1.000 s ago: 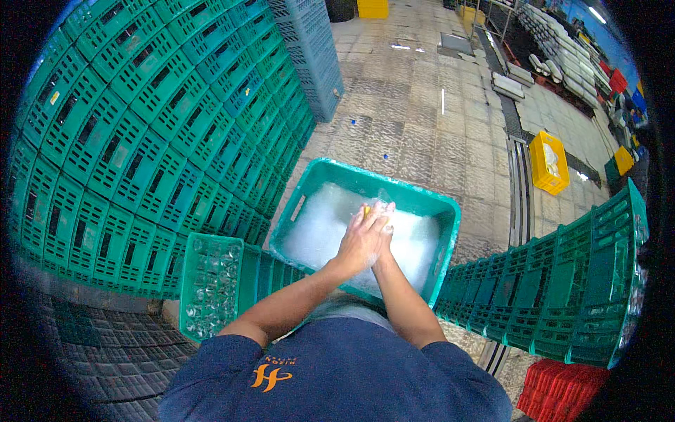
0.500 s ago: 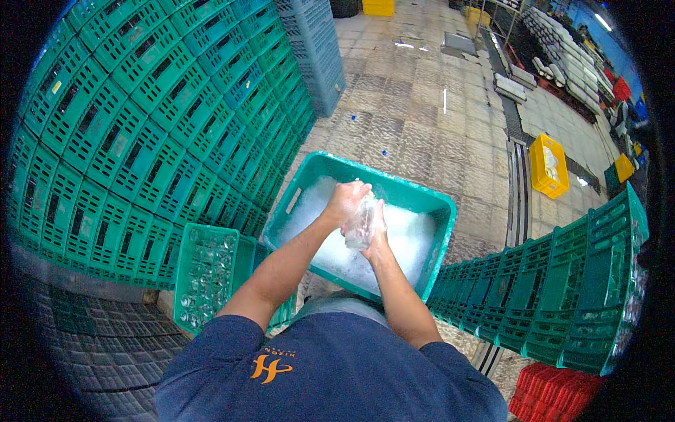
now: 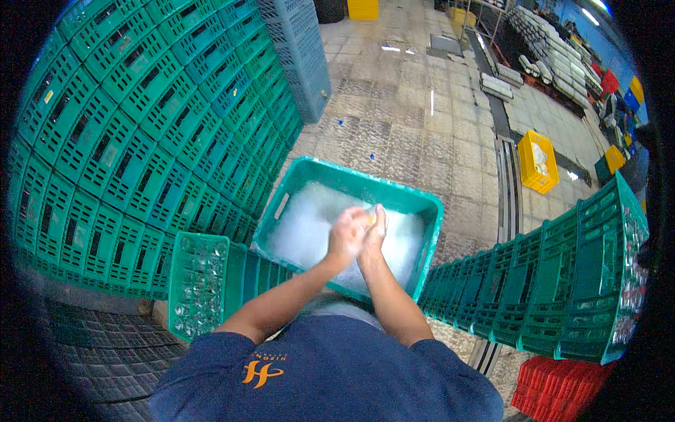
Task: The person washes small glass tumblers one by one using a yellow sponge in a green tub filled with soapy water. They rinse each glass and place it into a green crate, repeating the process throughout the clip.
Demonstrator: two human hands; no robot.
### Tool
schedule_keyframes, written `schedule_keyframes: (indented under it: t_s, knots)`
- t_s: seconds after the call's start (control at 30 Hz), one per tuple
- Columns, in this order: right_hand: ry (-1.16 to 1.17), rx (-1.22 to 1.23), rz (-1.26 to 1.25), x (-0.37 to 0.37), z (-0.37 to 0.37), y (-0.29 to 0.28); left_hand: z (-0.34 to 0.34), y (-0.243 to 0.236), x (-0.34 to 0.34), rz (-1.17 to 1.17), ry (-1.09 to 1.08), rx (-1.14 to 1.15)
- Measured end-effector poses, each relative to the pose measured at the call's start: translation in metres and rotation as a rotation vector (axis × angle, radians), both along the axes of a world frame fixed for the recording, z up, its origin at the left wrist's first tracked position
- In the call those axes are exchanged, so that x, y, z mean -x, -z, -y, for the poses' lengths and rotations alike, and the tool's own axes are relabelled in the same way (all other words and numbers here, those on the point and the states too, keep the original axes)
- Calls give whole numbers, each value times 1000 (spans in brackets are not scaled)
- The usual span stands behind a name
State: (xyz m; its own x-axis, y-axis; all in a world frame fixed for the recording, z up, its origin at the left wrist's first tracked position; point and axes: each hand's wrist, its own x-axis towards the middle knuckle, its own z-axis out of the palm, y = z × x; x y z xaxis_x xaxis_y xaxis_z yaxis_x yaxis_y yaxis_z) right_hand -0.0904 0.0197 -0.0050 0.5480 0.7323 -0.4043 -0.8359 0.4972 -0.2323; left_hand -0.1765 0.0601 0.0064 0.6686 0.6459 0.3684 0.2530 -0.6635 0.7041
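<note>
I'm holding my left hand [image 3: 343,235] and right hand [image 3: 376,228] together over the middle of the green tub [image 3: 365,184], and the walls are standing apart from my fingers on every side. The far rim is lying beyond my fingertips, with tiled floor [image 3: 404,141] stretching ahead of it. The near rim is running under my forearms, close to my shirt [image 3: 323,369]. On my left, the tall stack of green crates [image 3: 140,155] is limiting sideways room, and a crate of clear glasses [image 3: 200,285] is sitting near the tub's left corner. On my right, a leaning row of green crates [image 3: 527,281] is crowding the tub's side. Farther off, a yellow crate [image 3: 538,181] is standing on the floor.

My fingers are bending close together around a small yellow thing [image 3: 370,219], which is showing only as a soft, blurred patch between my palms, above white suds [image 3: 302,218]. Blur is hiding its shape, and I'm not managing to tell how tightly either hand is gripping.
</note>
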Motion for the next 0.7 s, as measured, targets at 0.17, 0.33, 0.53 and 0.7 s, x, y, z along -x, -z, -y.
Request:
schedule_keyframes:
  t_s: [0.17,0.33,0.53,0.7]
  knots:
    - [-69,-129,-170,2,-5,17,-1,-2,-7,484,-196,471]
    - [148,259,116,1,-10,76,23,22,2,67,-294,262]
    - [-180,47,472,53,8,60,5,18,70,370,-211,1053]
    - [-422,29,729,122,16,-12,-2,-13,196,811,-204,1371]
